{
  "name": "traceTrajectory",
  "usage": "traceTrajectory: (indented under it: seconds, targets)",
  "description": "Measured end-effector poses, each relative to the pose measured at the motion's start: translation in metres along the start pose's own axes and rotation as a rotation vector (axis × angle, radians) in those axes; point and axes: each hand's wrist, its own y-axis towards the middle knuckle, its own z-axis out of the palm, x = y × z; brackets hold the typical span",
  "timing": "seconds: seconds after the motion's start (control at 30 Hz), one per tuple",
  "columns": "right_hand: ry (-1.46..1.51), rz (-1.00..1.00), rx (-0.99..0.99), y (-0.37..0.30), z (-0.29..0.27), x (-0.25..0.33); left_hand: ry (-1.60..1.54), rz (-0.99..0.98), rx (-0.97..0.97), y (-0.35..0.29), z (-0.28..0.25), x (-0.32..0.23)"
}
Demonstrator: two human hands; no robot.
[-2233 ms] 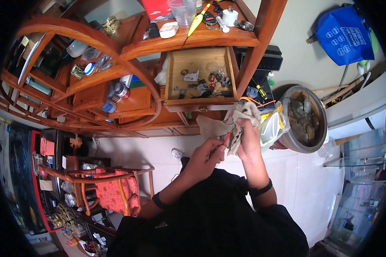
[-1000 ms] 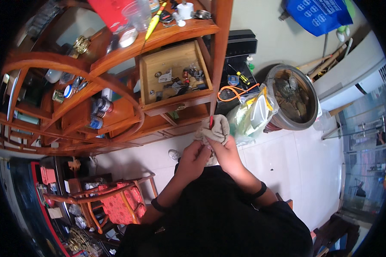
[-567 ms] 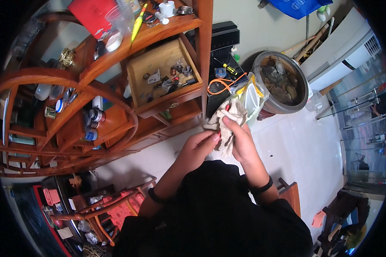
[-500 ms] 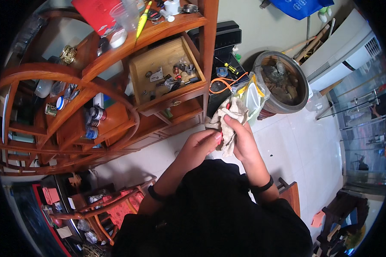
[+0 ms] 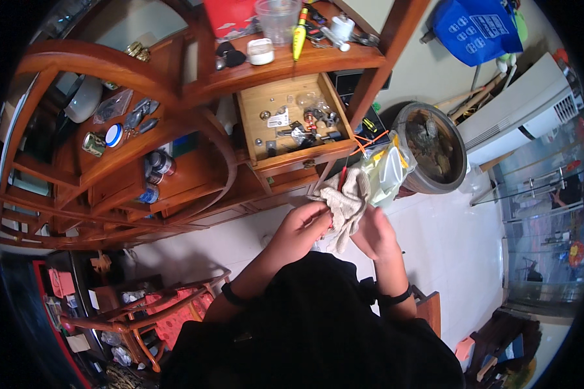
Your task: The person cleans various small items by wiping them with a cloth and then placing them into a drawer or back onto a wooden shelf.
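Observation:
In front of my body my left hand (image 5: pixel 303 227) is closed on a crumpled off-white cloth (image 5: pixel 348 206) that looks like a knitted work glove. A thin red piece (image 5: pixel 342 178) sticks up at the cloth's far edge; the rest of it is hidden. My right hand (image 5: pixel 376 235) is beside the cloth's right side, thumb raised and palm turned toward it. Its fingers look stretched out, partly behind the cloth.
Ahead, a pulled-out wooden drawer (image 5: pixel 259 136) holds small metal parts. A yellow float (image 5: pixel 299 35) and a clear cup (image 5: pixel 278 19) are on the shelf above. A big round pot (image 5: pixel 464 146) stands right of a plastic bag (image 5: pixel 386 172). A wooden chair (image 5: pixel 136 324) is at lower left.
My right hand has loosened from the cloth and moved slightly right and nearer. My left hand keeps hold of the cloth. The view has shifted, bringing the drawer to the right.

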Motion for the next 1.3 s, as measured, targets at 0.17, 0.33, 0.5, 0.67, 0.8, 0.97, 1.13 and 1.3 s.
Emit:
traceTrajectory:
  seconds: [0.17, 0.33, 0.5, 0.67, 0.8, 0.97, 1.13, 1.3]
  targets:
    - [-0.077, 0.045, -0.258, 0.019, 0.010, -0.015, 0.299, 0.097, -0.002, -0.012, -0.020, -0.011]
    - [-0.582, -0.082, -0.406, 0.056, 0.046, -0.043, 0.564, 0.250, 0.037, -0.018, -0.048, -0.010]
    - [-0.565, -0.103, -0.434, 0.080, 0.050, -0.065, 0.544, 0.216, 0.074, -0.023, -0.073, -0.013]
    - [-0.401, -0.196, -0.535, 0.101, 0.078, -0.070, 0.600, 0.246, 0.038, -0.024, -0.092, -0.014]
    - [-0.442, -0.172, -0.487, 0.099, 0.083, -0.060, 0.560, 0.223, 0.090, -0.025, -0.094, -0.009]
    - [-0.658, -0.188, -0.471, 0.094, 0.085, -0.074, 0.620, 0.377, 0.061, -0.012, -0.102, 0.009]
    - [-0.545, -0.270, -0.534, 0.091, 0.077, -0.072, 0.556, 0.439, -0.042, -0.001, -0.088, -0.003]
    - [-0.579, -0.212, -0.489, 0.083, 0.069, -0.070, 0.440, 0.391, -0.014, 0.007, -0.089, -0.006]
